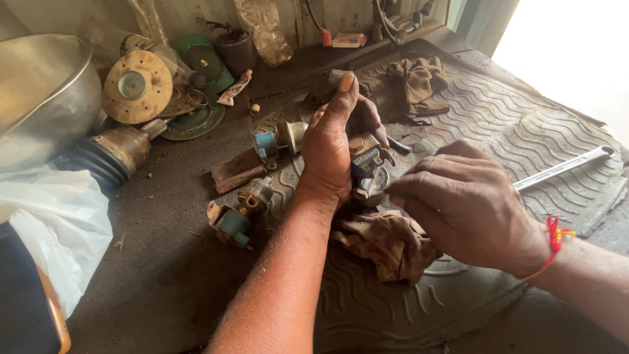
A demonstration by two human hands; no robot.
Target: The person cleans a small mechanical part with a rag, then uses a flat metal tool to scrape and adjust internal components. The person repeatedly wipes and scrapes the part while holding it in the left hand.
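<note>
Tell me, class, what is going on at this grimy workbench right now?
A person is working on a small metal part with a blue fitting, gripped in the left hand above a ribbed rubber mat. The right hand pinches at its lower end with the fingertips. A dirty brown rag lies under the hands. Two similar parts sit to the left on the bench, and a wrench rests on the mat to the right.

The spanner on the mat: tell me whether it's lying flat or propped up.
Lying flat: the spanner rests full length on the ribbed mat, untouched.
</note>
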